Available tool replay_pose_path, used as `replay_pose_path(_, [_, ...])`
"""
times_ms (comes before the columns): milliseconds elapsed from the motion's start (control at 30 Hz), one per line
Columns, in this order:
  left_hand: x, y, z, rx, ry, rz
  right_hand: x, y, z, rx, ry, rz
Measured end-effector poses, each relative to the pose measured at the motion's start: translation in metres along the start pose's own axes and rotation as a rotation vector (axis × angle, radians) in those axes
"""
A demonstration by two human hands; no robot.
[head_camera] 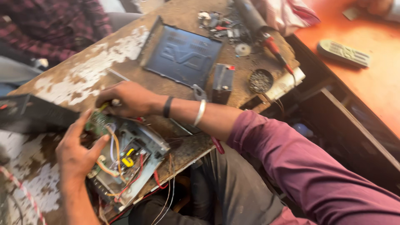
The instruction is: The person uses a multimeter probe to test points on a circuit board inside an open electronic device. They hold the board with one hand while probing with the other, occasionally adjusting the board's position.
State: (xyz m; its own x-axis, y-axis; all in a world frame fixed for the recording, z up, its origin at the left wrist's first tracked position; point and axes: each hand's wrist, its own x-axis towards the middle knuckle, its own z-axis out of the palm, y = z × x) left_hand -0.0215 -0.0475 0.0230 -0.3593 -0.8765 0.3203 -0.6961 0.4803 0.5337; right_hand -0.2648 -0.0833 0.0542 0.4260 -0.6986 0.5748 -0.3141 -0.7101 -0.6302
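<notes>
So we've got an opened-up electronics chassis (129,160) sitting at the near edge of a beat-up wooden workbench (83,75), half hanging over the lip, with red, orange, yellow and white wires spilling out and a green circuit board (96,123) showing at its upper left. Our left hand (77,154) is on that left side, fingers spread fairly wide and braced against the board and frame. Our right hand (125,98) is curled tight around a small yellow-handled tool (106,105) right at the top of the board; it's blurry, so we can't tell what kind of tool it is. Further back on the bench there's a flat dark metal cover panel (181,56), a small black battery (223,81), a round tin of tiny bits (260,81) and a red-handled screwdriver (276,49). A grey remote (343,53) lies off on the orange surface (366,87) to the right.
</notes>
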Motion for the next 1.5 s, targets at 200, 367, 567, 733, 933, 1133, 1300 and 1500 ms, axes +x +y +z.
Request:
replay_pose_path(200, [-0.001, 0.011, 0.002, -0.065, -0.022, -0.016, -0.006, 0.006, 0.0, 0.072, 0.021, 0.051])
replay_pose_path(367, [-0.005, -0.006, 0.006, -0.112, 0.037, 0.126, -0.01, 0.021, 0.007, -0.078, 0.033, 0.021])
replay_pose_path(567, [-0.016, -0.018, 0.005, -0.001, 0.063, 0.139, -0.024, 0.047, 0.023, 0.015, -0.038, 0.16])
replay_pose_path(733, [-0.018, -0.008, 0.0, 0.044, 0.023, 0.125, -0.029, 0.056, 0.025, 0.205, -0.009, 0.084])
replay_pose_path(933, [-0.023, -0.005, 0.003, 0.018, 0.064, 0.15, -0.039, 0.057, 0.02, 0.325, -0.019, 0.15])
replay_pose_path(1133, [-0.027, -0.005, 0.005, 0.033, 0.071, 0.155, -0.046, 0.058, 0.018, 0.246, -0.015, 0.11])
replay_pose_path(1300, [-0.027, -0.001, 0.003, 0.01, 0.041, 0.149, -0.043, 0.046, 0.015, 0.271, -0.008, 0.163])
replay_pose_path(1500, [-0.027, -0.001, 0.006, -0.005, 0.03, 0.142, -0.041, 0.035, 0.013, 0.146, 0.014, 0.206])
